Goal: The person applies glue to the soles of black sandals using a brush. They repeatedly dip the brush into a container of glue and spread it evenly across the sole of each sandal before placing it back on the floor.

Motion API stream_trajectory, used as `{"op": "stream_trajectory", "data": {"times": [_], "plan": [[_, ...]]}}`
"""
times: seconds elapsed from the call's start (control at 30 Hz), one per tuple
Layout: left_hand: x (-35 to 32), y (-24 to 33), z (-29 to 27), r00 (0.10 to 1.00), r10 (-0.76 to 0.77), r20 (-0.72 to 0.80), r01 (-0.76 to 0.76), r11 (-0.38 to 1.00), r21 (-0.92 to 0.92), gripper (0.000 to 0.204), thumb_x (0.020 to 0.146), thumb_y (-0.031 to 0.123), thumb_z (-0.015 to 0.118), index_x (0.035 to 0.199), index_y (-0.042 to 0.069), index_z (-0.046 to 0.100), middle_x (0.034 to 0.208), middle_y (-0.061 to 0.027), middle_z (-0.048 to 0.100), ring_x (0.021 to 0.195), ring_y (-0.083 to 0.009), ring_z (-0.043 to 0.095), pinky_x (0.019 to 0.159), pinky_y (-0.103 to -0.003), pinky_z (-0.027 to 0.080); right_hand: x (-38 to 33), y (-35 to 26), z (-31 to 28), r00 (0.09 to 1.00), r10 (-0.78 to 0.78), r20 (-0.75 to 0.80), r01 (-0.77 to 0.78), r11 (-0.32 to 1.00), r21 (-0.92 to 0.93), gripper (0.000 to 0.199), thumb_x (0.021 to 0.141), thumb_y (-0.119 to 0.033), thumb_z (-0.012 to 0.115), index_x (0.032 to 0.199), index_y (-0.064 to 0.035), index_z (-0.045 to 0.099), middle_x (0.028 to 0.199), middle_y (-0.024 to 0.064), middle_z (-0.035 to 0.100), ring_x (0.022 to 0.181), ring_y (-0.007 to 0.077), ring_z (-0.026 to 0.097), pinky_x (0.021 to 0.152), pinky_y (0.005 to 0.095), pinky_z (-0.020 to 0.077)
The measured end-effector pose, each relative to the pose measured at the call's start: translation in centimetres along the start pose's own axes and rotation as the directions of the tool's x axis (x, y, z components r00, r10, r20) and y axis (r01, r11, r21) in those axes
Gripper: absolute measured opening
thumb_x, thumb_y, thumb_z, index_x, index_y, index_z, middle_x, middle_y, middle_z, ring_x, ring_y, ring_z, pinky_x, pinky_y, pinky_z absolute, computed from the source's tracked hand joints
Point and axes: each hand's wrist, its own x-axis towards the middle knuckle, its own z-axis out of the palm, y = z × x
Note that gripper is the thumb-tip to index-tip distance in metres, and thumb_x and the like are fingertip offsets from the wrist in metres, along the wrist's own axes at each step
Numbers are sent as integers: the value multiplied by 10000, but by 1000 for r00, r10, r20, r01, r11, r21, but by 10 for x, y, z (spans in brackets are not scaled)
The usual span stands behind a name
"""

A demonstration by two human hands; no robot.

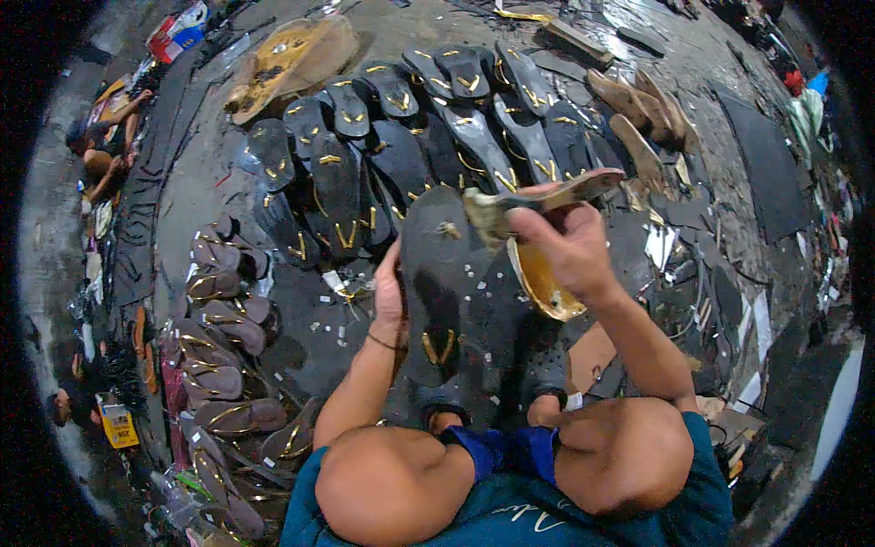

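The left hand (389, 296) is holding a flat, black, rubbery sandal sole (433, 264) ahead of the knees (387, 483), the right hand (572, 251) is gripping what may be a pale-tipped, dark-handled brush (583, 186), so this piece is looking unfinished, while gold-strapped black sandals (337, 191) are lying beyond.

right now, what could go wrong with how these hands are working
The brush-like tool in the right hand might slip off the dark sole and catch the left hand at its edge. The right hand could also knock the yellowish bowl close below it.
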Motion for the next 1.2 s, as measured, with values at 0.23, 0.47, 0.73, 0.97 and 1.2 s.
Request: {"op": "stream_trajectory", "data": {"times": [0.23,0.47,0.73,0.97,1.2], "plan": [[-8,-16,-6,979,-63,194,90,987,-134,483,993,357,362,1344,42,466,1286,-143,555,1119,-270,579,979,-422,468,-2,17,37,710,-594,379,704,599,-380,289,717,-15,639,995,-86,673,951,97,683,894,313,639,791,400,479],[-13,-25,-14,970,-66,232,154,910,-384,573,970,460,369,1369,56,443,1320,-137,535,1132,-298,577,965,-447,480,8,12,15,895,-443,60,421,790,-446,228,797,-101,695,1019,-67,659,955,126,684,927,322,644,797,402,502],[-24,-20,3,969,-7,249,26,997,-72,573,981,481,381,1387,80,423,1333,-127,523,1163,-264,560,985,-419,470,31,26,26,888,-449,100,455,820,-348,265,771,-86,688,1035,-82,665,930,112,682,866,299,647,749,383,486],[-16,-28,-36,933,60,354,85,921,-380,596,978,450,302,1424,58,356,1377,-173,469,1212,-331,518,1018,-470,441,42,35,6,871,-477,118,457,697,-553,207,874,-136,671,1034,-8,641,942,135,686,884,182,658,776,296,500],[4,-26,-72,971,46,235,-1,982,-188,744,899,593,369,1420,62,362,1427,-163,411,1280,-336,443,1055,-477,393,-31,25,37,838,-377,394,491,836,-244,252,756,-38,680,1000,-101,668,984,105,679,906,297,645,808,398,493]]}}
